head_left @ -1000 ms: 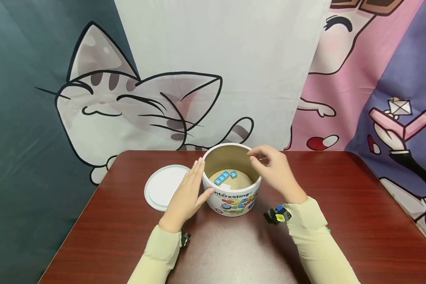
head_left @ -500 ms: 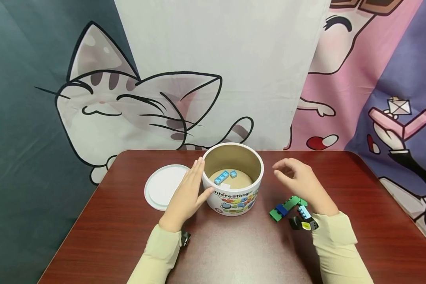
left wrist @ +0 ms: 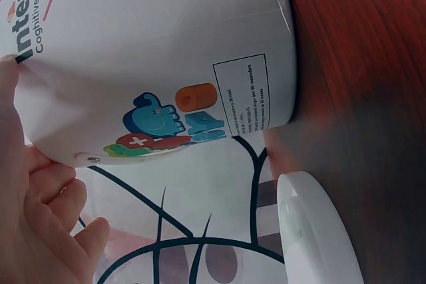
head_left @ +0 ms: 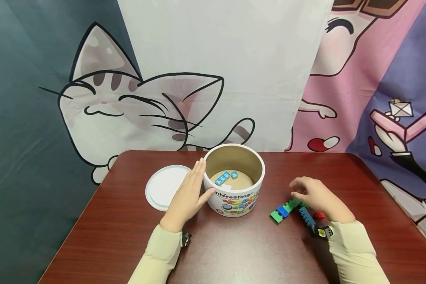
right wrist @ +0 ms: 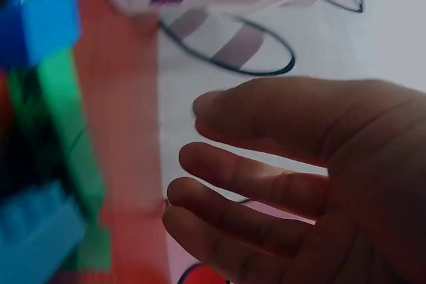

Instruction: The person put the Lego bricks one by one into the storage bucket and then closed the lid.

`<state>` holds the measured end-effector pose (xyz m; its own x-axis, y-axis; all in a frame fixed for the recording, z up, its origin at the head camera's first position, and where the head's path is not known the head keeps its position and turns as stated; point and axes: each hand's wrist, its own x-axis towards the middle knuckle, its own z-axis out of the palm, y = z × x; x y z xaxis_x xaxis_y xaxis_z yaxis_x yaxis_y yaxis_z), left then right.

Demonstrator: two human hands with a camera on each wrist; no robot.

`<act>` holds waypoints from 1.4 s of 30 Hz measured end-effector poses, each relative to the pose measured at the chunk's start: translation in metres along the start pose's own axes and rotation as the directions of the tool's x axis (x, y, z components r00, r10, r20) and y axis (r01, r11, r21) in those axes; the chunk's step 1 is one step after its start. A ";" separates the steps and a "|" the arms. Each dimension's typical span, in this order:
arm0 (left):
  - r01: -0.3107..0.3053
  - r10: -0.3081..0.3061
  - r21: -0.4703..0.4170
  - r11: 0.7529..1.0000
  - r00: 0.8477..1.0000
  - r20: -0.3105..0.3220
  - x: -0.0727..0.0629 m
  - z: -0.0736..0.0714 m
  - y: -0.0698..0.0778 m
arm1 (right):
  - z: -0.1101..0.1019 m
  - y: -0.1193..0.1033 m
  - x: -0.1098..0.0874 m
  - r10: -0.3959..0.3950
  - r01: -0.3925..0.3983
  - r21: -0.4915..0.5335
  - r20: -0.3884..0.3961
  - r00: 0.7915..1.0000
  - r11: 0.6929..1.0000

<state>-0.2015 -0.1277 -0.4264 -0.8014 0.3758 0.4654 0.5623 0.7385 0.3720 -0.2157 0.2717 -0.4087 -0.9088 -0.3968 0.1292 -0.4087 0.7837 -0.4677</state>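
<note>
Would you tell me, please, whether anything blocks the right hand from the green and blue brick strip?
Nothing visible does: the right wrist view shows only open space between the right hand and the brick strip.

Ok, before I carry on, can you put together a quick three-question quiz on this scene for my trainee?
1. Which thing does the left hand touch?
A) a red brick
B) the tub
C) a green brick

2. True or false: the right hand is gripping the white lid.

3. Complete the sentence: the toy pieces inside the tub are light ____ in colour.

Key: 1. B. 2. False; the right hand holds nothing. 3. Blue.
</note>
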 end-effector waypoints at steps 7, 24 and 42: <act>0.008 -0.008 -0.006 1.000 1.000 0.012 0.000 0.000 0.001 | 0.001 0.026 -0.010 -0.003 0.007 -0.094 0.039 0.999 0.996; 0.017 -0.017 0.001 1.000 1.000 0.012 0.000 -0.002 0.001 | 0.004 0.037 -0.015 0.042 -0.032 -0.113 0.090 0.995 0.993; 0.019 -0.019 -0.004 1.000 1.000 0.013 0.000 -0.002 0.002 | 0.003 0.041 -0.018 0.056 -0.046 -0.109 0.090 0.994 0.993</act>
<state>-0.1999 -0.1273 -0.4238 -0.8147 0.3688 0.4474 0.5475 0.7435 0.3840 -0.2160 0.3092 -0.4325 -0.9190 -0.3936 0.0237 -0.3731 0.8484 -0.3755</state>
